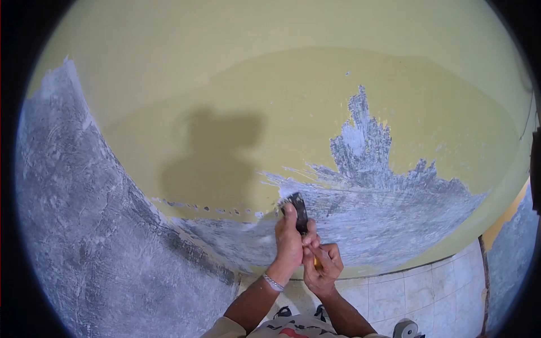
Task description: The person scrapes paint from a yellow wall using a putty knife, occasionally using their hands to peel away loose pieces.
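Both hands are together in front of a wall with yellow-green paint (304, 141) and a scraped grey-white area (360, 211). My left hand (289, 242), with a bracelet at the wrist, is closed on a dark scraper (298, 214), thumb on its near side. The scraper's upper end touches or nearly touches the wall at the edge of the paint. My right hand (322, 267) is just below and to the right, its fingers curled round a yellow handle (317, 262) that shows only in part. Whether the handle belongs to the scraper is hidden by the fingers.
Another scraped grey wall (84, 225) meets this one at the left. Pale floor tiles (417, 293) lie below, with a grey round object (406, 329) near the bottom edge. Dark footwear shows below my arms. A shadow falls on the paint.
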